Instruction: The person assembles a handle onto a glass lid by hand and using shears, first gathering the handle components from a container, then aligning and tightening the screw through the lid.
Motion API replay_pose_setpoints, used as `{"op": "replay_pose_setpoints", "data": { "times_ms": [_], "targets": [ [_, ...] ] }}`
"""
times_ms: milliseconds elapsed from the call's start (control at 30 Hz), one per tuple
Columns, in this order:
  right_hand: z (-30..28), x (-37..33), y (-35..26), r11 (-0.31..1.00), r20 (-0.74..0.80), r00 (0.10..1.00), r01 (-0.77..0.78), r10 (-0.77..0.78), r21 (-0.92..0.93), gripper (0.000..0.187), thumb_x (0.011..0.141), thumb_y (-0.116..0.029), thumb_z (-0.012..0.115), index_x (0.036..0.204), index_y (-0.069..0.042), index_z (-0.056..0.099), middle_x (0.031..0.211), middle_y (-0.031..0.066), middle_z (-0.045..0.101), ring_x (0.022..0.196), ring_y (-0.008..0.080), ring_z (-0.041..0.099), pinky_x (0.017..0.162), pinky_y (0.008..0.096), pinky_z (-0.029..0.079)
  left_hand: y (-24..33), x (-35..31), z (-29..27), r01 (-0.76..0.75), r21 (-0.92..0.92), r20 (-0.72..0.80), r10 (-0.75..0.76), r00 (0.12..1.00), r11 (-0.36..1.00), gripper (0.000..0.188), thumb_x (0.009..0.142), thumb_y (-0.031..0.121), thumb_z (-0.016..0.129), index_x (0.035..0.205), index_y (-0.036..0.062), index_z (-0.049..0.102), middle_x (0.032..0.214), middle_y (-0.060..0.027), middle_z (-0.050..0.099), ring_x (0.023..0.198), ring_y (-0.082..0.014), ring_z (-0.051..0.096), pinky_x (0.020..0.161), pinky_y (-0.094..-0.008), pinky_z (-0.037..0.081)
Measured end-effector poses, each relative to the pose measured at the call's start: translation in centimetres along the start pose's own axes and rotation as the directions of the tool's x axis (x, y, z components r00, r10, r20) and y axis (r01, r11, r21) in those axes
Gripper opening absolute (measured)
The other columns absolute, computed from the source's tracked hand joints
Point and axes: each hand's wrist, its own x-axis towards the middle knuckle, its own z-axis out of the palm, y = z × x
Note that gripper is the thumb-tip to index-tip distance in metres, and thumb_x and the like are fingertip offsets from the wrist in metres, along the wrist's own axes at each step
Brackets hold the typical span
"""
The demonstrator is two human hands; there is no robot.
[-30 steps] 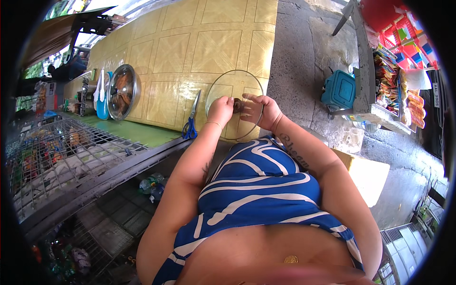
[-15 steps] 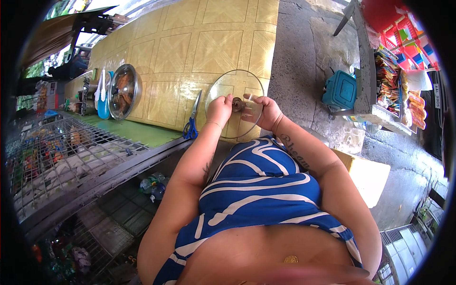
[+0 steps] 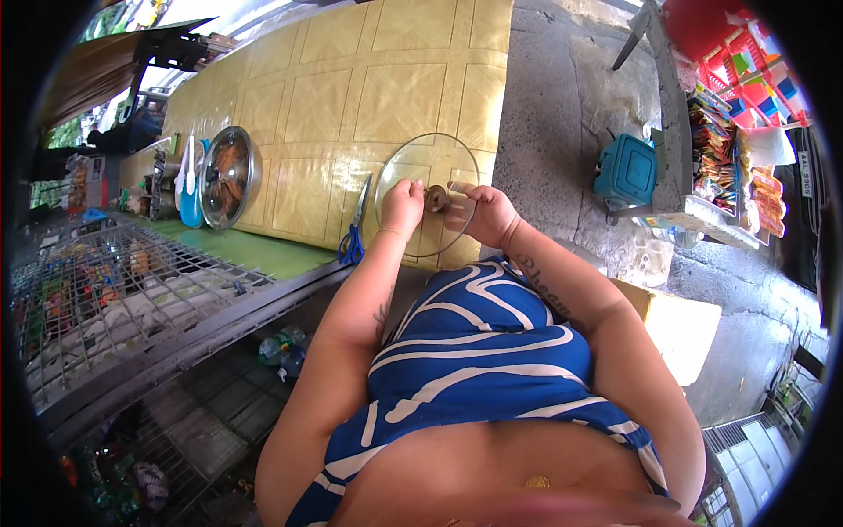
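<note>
A round clear glass lid (image 3: 417, 162) with a metal rim and a dark brownish knob (image 3: 436, 199) is held over the near end of the patterned yellow tabletop. My left hand (image 3: 403, 209) is closed over its left edge, thumb and fingertips beside the knob. On the opposite edge my right hand (image 3: 488, 214) grips the rim, with fingers showing through the glass beneath. Blue-handled scissors (image 3: 352, 241) lie left of my left hand, blades pointing away. Farther left, a metal-rimmed glass lid (image 3: 249, 176) covers a dish of brown food (image 3: 228, 180).
The yellow-covered table (image 3: 325, 105) stretches away ahead. Left are a blue container with white utensils (image 3: 190, 198) and a wire grille (image 3: 132, 281). A teal plastic box (image 3: 626, 171) and a stand of colourful packets (image 3: 713, 154) stand right, beyond the concrete floor (image 3: 553, 158).
Both hands and the glass lid have shifted slightly left. My left thumb has come a little away from the knob.
</note>
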Motion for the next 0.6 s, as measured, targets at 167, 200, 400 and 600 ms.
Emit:
{"op": "replay_pose_setpoints", "data": {
  "times_ms": [167,200,400,600],
  "targets": [
    [-0.4,0.6,0.4,0.950,0.039,0.997,0.081,-0.072,-0.301,0.047,0.094,-0.021,0.043,0.138,-0.010,0.051,0.133,0.0165,0.058,0.118,0.0341,0.057,0.106,0.0513,0.040,-3.3,0.3,0.6,0.141,-0.203,0.089,-0.125,0.988,0.969,0.024,0.086,0.018,0.069,0.075,0.0021,0.056,0.063,-0.0153,0.060,0.058,-0.0281,0.059,0.057,-0.0413,0.047],
    [-0.1,0.6,0.2,0.997,-0.080,0.997,-0.009,0.003,-0.083,0.048,0.094,-0.020,0.042,0.139,-0.010,0.050,0.135,0.0159,0.057,0.118,0.0342,0.057,0.106,0.0514,0.039,-3.2,0.5,0.4,0.162,-0.245,0.100,-0.141,0.985,0.956,0.020,0.084,0.014,0.069,0.075,0.0033,0.056,0.061,-0.0123,0.059,0.057,-0.0236,0.059,0.055,-0.0381,0.047],
    [2.2,-0.2,0.3,0.925,-0.105,0.991,0.037,-0.083,-0.379,0.063,0.085,-0.006,0.050,0.147,-0.006,0.041,0.140,0.0144,0.052,0.116,0.0313,0.058,0.102,0.0493,0.044,-3.3,1.8,-1.2,0.465,-0.504,0.340,-0.328,0.882,0.728,0.006,0.086,0.005,0.063,0.091,0.0084,0.060,0.074,-0.0019,0.061,0.061,-0.0124,0.058,0.052,-0.0281,0.045],
    [1.0,2.8,2.1,0.452,-0.168,0.916,0.016,-0.364,-0.892,0.082,0.074,0.005,0.061,0.152,-0.002,0.037,0.103,0.0147,0.067,0.088,0.0229,0.067,0.073,0.0326,0.053,-4.1,1.8,-2.4,0.504,-0.533,0.463,-0.264,0.846,0.679,0.010,0.095,0.015,0.061,0.103,0.0085,0.062,0.074,0.0014,0.057,0.061,-0.0101,0.053,0.052,-0.0248,0.042]
  ]
}}
